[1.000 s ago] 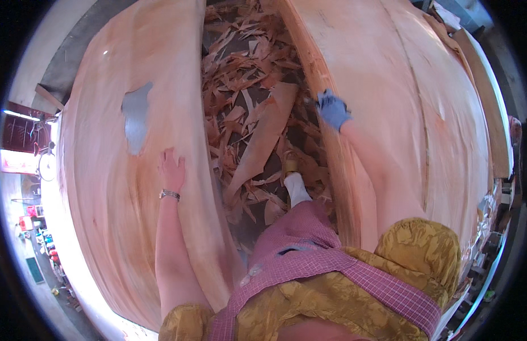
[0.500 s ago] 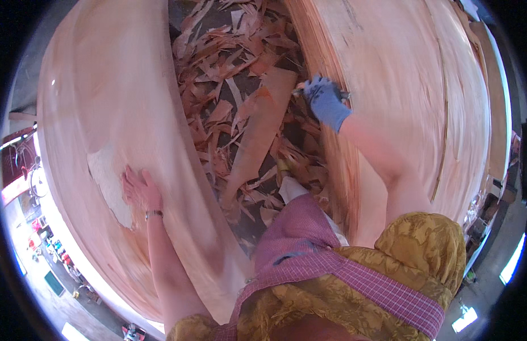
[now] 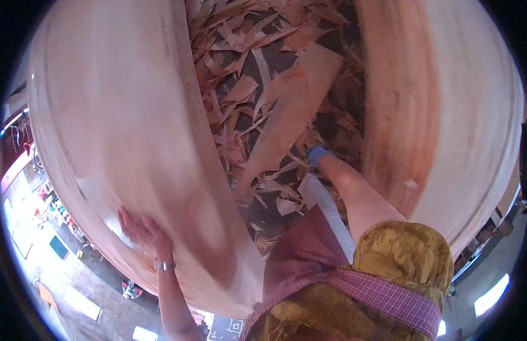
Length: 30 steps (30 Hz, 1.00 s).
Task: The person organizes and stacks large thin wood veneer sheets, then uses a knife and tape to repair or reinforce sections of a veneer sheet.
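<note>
My bare left hand (image 3: 147, 230), a band at its wrist, lies with fingers stretched out on the top sheet of the left stack of wood veneer (image 3: 121, 113). Near it the sheet has a pale, torn-looking patch (image 3: 118, 224). My right hand (image 3: 317, 155), in a blue-grey glove, reaches down into the gap between the two stacks, beside my leg. Its fingers are mostly hidden, so whether it holds anything does not show. Next to it lies a long reddish veneer strip (image 3: 297, 108) on top of loose scraps.
Torn veneer scraps (image 3: 241, 91) cover much of the dark floor between the stacks. On the right rises another veneer stack (image 3: 400, 102) with a rough layered edge. Beyond the left stack, a grey floor (image 3: 116, 284) and small coloured items along a wall show.
My right hand has dropped from the right stack's edge into the gap. My left hand stays on the veneer. The view has shifted, and the right stack is blurred.
</note>
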### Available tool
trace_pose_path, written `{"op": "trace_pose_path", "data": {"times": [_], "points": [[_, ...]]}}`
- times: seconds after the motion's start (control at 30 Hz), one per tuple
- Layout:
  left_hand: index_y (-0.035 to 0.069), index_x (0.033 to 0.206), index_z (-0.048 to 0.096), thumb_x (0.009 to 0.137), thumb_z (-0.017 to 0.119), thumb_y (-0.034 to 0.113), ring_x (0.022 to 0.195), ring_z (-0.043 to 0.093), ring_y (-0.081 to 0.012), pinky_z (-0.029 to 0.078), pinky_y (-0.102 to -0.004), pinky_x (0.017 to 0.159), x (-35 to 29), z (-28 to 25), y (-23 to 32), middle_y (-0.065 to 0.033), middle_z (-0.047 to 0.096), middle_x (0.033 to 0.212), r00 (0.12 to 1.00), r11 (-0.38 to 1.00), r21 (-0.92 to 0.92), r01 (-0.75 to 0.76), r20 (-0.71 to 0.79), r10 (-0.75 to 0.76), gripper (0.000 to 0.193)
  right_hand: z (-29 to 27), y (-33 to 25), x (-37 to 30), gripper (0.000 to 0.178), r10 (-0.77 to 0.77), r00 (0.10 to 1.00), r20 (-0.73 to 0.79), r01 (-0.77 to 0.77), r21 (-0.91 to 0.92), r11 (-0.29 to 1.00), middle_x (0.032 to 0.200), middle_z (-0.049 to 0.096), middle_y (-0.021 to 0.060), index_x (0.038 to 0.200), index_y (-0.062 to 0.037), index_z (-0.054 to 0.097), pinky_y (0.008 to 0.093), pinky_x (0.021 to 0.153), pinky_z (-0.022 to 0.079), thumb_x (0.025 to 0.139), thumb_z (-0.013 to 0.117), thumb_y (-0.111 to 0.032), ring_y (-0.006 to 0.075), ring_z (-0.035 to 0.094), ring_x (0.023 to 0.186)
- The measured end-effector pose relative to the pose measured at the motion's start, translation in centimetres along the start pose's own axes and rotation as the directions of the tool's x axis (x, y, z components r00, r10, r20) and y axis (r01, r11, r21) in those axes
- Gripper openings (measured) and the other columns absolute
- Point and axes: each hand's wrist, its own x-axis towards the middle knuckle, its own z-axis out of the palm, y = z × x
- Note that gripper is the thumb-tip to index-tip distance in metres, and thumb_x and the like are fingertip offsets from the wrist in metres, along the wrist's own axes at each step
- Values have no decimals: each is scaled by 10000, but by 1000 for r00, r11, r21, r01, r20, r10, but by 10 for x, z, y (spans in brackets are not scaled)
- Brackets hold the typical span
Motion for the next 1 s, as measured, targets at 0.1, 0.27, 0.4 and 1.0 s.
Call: {"op": "trace_pose_path", "data": {"times": [0.1,0.27,0.4,1.0], "points": [[11,1486,328,969,417,611,1412,308,-354,257,-526,1149,9,4,11,-202,307,1529,984,972,-150,179,38,-175,797,22,82,74,512,447,893,-62,-417,261,871,1296,593,238,1309,-59,562,518,1043,415,970,455,-427,423,537,1230],[26,1485,244,932,284,686,1367,361,-322,394,-538,1062,9,17,10,-190,291,1497,922,902,-213,376,178,-343,862,-17,195,150,471,650,699,-298,-514,422,747,1140,643,212,1196,-46,609,440,804,511,944,564,-442,328,634,924],[27,1492,236,912,301,738,1372,350,-328,376,-530,1079,-8,1,-30,-199,280,1502,941,950,-76,303,179,-286,920,-76,184,149,482,741,671,10,-99,992,76,1116,667,97,1191,-30,617,335,773,518,927,642,-433,187,632,872],[100,1463,420,899,567,333,1433,240,-388,163,-527,1168,10,-36,20,-206,337,1515,963,963,-110,246,140,-230,627,-512,-258,-199,253,-102,597,-796,647,402,648,1115,639,132,1162,-1,678,339,924,485,919,605,-8,251,615,1049]]}}
